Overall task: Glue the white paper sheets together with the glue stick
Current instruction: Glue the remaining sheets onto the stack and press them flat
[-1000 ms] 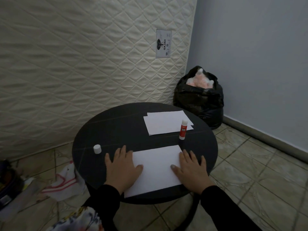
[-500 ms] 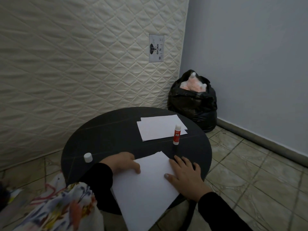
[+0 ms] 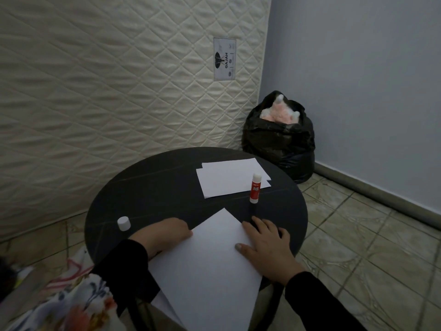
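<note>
A white paper sheet (image 3: 210,266) lies turned cornerwise on the round black table (image 3: 155,187) and overhangs its near edge. A second sheet's edge peeks out beneath it. My left hand (image 3: 164,235) is curled on the sheet's left edge. My right hand (image 3: 267,247) rests flat on its right edge, fingers apart. The uncapped red and white glue stick (image 3: 255,188) stands upright just beyond my right hand. Its white cap (image 3: 123,223) sits at the table's left. More white sheets (image 3: 229,180) lie stacked at the back.
A quilted mattress (image 3: 107,91) leans against the wall behind the table. A full black bag (image 3: 279,142) stands in the corner at the right. Flowered cloth (image 3: 71,302) lies at the lower left. Tiled floor surrounds the table.
The sheet was square to me under both flat hands. It has turned cornerwise and slid toward me past the table edge. My left hand has curled onto its left edge.
</note>
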